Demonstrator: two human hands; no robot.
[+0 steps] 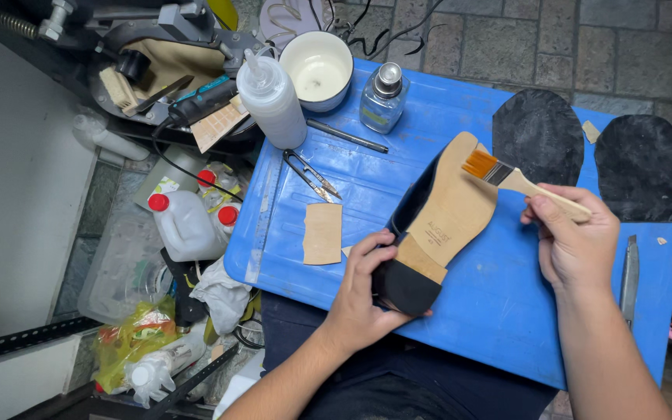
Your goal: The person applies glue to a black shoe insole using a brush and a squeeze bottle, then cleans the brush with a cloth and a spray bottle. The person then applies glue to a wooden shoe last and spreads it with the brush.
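My left hand (361,292) grips the black heel end of a dark shoe (437,225) turned sole up, its tan leather sole facing me. My right hand (573,237) holds a flat wooden-handled brush (516,180); its orange bristles rest on the front part of the tan sole. The shoe is held over a blue board (499,303) that lies across my lap.
Two black rubber sole pieces (538,136) (645,167) lie at the board's far right. A white bowl (316,68), squeeze bottle (272,101), small glass bottle (383,97), thread snips (310,175), a tan leather scrap (322,233) and a knife (629,276) are around. White jugs (184,225) sit left.
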